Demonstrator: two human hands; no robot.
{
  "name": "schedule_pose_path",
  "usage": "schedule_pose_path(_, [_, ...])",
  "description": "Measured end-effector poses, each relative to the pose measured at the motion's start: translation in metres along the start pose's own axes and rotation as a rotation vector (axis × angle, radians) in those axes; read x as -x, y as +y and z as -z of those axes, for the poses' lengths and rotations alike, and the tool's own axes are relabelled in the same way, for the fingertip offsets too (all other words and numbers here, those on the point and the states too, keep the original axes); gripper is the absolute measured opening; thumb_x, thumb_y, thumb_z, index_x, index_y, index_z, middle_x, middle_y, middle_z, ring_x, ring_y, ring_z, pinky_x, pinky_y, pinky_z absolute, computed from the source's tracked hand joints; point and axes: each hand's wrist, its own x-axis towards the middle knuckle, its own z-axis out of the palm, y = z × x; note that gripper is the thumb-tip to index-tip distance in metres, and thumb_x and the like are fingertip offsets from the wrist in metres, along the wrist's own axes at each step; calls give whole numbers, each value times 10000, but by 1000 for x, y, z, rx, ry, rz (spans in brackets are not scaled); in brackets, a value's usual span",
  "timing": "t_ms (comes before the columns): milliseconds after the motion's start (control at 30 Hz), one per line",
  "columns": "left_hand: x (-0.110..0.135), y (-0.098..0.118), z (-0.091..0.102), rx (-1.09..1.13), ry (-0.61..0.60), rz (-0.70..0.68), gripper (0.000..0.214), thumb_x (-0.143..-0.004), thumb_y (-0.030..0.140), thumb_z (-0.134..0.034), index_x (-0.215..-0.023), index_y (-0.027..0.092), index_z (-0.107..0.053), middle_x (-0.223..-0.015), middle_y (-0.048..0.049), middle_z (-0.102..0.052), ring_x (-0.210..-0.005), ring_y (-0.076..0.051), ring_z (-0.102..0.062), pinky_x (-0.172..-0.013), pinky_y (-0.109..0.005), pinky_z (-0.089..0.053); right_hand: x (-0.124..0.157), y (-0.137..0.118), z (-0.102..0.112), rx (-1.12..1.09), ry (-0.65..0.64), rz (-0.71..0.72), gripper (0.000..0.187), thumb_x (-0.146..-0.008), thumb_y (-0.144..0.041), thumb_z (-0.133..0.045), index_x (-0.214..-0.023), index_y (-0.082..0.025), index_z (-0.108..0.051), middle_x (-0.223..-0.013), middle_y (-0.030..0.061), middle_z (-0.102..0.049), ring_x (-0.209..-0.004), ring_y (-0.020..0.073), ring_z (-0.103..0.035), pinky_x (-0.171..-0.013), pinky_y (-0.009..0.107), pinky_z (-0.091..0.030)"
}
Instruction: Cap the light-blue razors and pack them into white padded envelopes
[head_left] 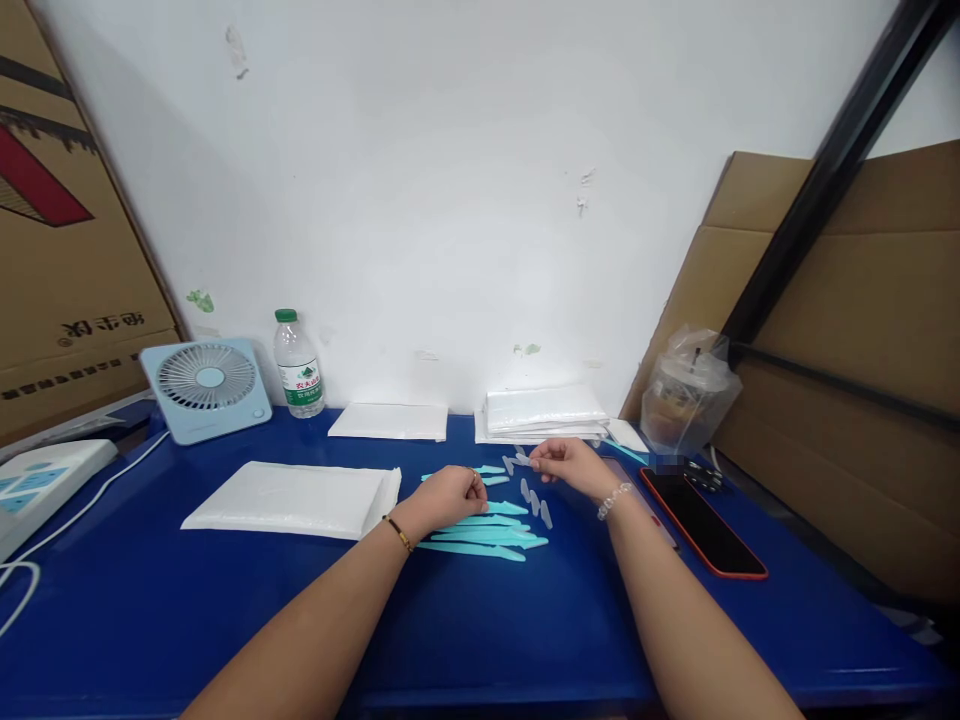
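Several teal plastic sticks [484, 535] lie in a loose pile on the blue table [225, 610]. My left hand [448, 495] rests over the pile's left end with its fingers curled; whether it grips a stick I cannot tell. My right hand [566, 463] hovers just behind the pile and pinches a small clear cap [523, 460] between thumb and fingers. A few more clear caps [536, 505] lie on the table between my hands.
A white padded envelope [292, 498] lies to the left, another envelope [390, 421] and a stack of them [544, 412] at the back. A phone [701, 521] and bagged cup [686, 392] sit right. A fan [206, 385], water bottle [298, 365] and cardboard boxes [847, 330] stand around.
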Motion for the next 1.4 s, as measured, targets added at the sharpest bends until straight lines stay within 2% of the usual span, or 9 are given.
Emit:
schedule_pose_path(233, [-14,-15,4,147,185,38,301,-701,443,-563,-798,163,-616,-690,-8,-586,-611,-126,-509,-526,-215,-364,2,-5,2,13,-12,76,302,-666,-427,-664,-757,-140,-646,-647,12,-596,-546,103,-519,-550,227,-439])
schedule_pose_path(400, [-18,-20,4,181,196,24,321,-700,458,-562,-797,156,-614,-681,-8,-578,-608,-124,-503,-531,-216,-365,1,-5,0,20,-28,71,279,-662,-406,-666,-749,-142,-654,-644,11,-600,-534,102,-510,-547,233,-432])
schedule_pose_path(633, [-14,-13,7,184,188,20,303,-695,445,-571,-771,156,-622,-666,-6,-574,-599,-126,-501,-535,-227,-365,4,-8,-4,6,-64,82,265,-675,-394,-659,-751,-140,-656,-649,13,-603,-535,100,-509,-546,235,-424])
schedule_pose_path(800, [-12,-9,10,243,198,56,301,-699,439,-577,-780,152,-610,-634,9,-539,-584,-115,-473,-536,-221,-359,5,-9,-2,-15,-11,99,272,-679,-404,-657,-751,-142,-648,-664,14,-600,-539,98,-507,-560,238,-431])
schedule_pose_path(1033, [-13,-3,9,262,172,21,311,-713,448,-571,-796,150,-604,-661,3,-558,-603,-118,-489,-554,-219,-367,2,-7,-18,-137,-113,87,297,-676,-404,-675,-803,-136,-654,-645,16,-598,-547,108,-541,-561,243,-451])
schedule_pose_path(1133, [-11,-4,9,135,179,55,271,-741,425,-545,-813,173,-610,-707,-11,-592,-643,-138,-526,-581,-230,-381,0,-3,-19,-3,-83,102,298,-716,-407,-627,-852,-144,-661,-665,26,-606,-566,123,-554,-565,256,-459])
schedule_pose_path(1267, [-6,0,11,-185,300,66,271,-687,406,-610,-886,224,-630,-885,-39,-611,-836,-199,-551,-677,-260,-384,-1,5,-11,360,-85,224,194,-703,-324,-630,-829,-194,-700,-801,37,-606,-613,121,-538,-596,256,-450])
schedule_pose_path(1333, [-3,3,10,-226,272,-15,312,-651,445,-639,-885,238,-642,-931,-41,-604,-876,-213,-545,-689,-263,-381,-1,8,-9,447,-147,244,146,-688,-296,-643,-783,-208,-710,-809,31,-588,-619,117,-525,-602,250,-443])
schedule_pose_path(1400, [-1,5,9,-210,181,-87,271,-639,450,-648,-806,238,-662,-873,-34,-619,-821,-204,-554,-662,-257,-374,-1,9,-8,466,-171,240,114,-697,-286,-635,-739,-206,-705,-785,26,-574,-611,113,-516,-587,238,-435])
